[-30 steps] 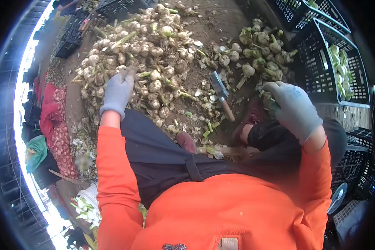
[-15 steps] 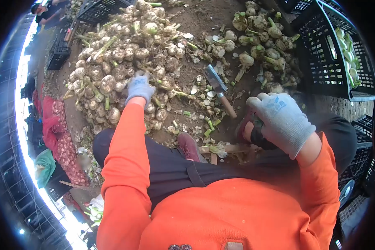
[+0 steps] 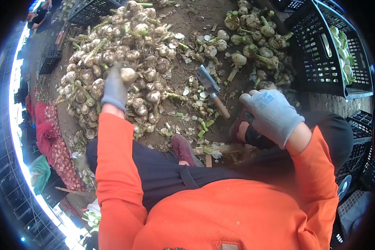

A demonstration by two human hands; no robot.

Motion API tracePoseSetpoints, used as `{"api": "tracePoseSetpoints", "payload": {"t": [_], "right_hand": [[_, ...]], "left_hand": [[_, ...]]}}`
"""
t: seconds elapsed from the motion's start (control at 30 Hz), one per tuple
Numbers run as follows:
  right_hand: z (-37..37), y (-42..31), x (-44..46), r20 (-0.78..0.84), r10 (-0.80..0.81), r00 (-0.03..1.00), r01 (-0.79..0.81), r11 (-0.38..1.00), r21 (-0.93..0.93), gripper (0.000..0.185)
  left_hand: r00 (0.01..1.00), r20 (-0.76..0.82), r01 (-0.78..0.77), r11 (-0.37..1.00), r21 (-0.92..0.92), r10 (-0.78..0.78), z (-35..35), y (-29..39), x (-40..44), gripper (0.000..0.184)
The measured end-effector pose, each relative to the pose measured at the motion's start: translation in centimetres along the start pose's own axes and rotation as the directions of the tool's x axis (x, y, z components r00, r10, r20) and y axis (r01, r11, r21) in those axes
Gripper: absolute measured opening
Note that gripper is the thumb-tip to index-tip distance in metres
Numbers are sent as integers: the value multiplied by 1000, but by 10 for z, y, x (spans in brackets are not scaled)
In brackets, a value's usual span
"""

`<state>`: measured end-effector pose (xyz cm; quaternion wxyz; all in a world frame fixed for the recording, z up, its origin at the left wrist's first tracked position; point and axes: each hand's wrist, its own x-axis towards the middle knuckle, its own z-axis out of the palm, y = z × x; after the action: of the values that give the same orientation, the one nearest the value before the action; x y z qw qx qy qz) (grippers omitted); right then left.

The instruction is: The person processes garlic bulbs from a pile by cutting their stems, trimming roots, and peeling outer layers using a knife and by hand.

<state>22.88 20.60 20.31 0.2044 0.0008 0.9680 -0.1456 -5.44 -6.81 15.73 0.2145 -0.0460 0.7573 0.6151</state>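
My left hand [image 3: 115, 89], in a grey glove and blurred by motion, is over the big heap of garlic [image 3: 133, 54]. A pale garlic bulb [image 3: 128, 74] shows at its fingers, which close round it. My right hand [image 3: 274, 116], also gloved, is curled into a fist above my right leg. Its palm faces away, so anything inside is hidden. On the dirt between the hands lies a cleaver [image 3: 211, 85], its wooden handle towards me. Cut stem pieces [image 3: 205, 127] and skins are scattered around it.
A second garlic pile [image 3: 264, 54] lies at the right, beside a black crate [image 3: 316, 54] holding pale green-white stalks [image 3: 343, 54]. Red mesh sacks [image 3: 50, 137] lie at the left, with more crates [image 3: 85, 14] at the back. Another person [image 3: 39, 14] is at the far left.
My left hand has moved left and a little towards me over the heap, and a bulb now shows in its fingers. The right hand stays a fist. The whole view has shifted slightly.
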Motion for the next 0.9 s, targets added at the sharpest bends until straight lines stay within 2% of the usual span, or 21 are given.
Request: {"api": "tracePoseSetpoints", "payload": {"t": [0.1,0.13,0.2,0.23,0.3,0.37,0.4,0.5,0.53,0.63,0.67,0.73,0.77,0.8,0.83,0.9], "right_hand": [[10,-6,12,64,-15,998,13,999,37,24],[18,-8,20,90,-22,996,19,999,39,23],[41,-14,40,147,-36,989,30,999,43,22],[52,-17,50,163,-16,986,8,999,52,23],[77,-22,68,205,27,978,-42,997,67,24],[107,-22,79,180,88,980,-104,991,83,28],[122,-21,84,166,121,979,-137,986,92,30],[167,-15,102,180,287,941,-318,931,178,40],[174,-13,105,217,288,933,-328,928,179,54],[186,-19,114,235,372,898,-415,893,174,68],[187,-18,115,280,359,891,-415,893,177,74],[193,-19,117,279,370,886,-428,883,190,73],[195,-21,117,279,373,885,-433,879,198,72],[193,-25,116,274,370,888,-430,878,209,71],[188,-26,115,264,371,890,-430,875,221,69],[174,-24,114,241,381,893,-440,853,280,60]], "left_hand": [[981,186,51,870,-490,47,0,35,-45,33],[971,229,70,827,-558,72,0,37,-62,33],[944,304,119,722,-681,131,2,33,-98,34],[966,246,109,727,-678,84,6,29,-117,36],[960,277,236,605,-760,-26,10,16,-138,36],[966,236,249,619,-745,-104,14,14,-140,35],[966,217,257,626,-736,-141,14,14,-139,34],[945,312,300,653,-695,-103,-1,-3,-131,32],[960,235,267,757,-596,-154,4,-1,-134,34],[900,407,380,737,-559,-155,-4,-3,-132,37],[889,428,411,692,-593,-162,-3,-1,-133,38],[913,367,301,903,-307,-179,1,12,-132,43],[925,333,239,961,-140,-181,2,17,-129,45],[966,253,17,986,167,-59,3,-2,-114,53],[963,243,-20,874,486,-113,5,-9,-106,59],[892,358,200,951,237,-277,3,-11,-113,59]]}}
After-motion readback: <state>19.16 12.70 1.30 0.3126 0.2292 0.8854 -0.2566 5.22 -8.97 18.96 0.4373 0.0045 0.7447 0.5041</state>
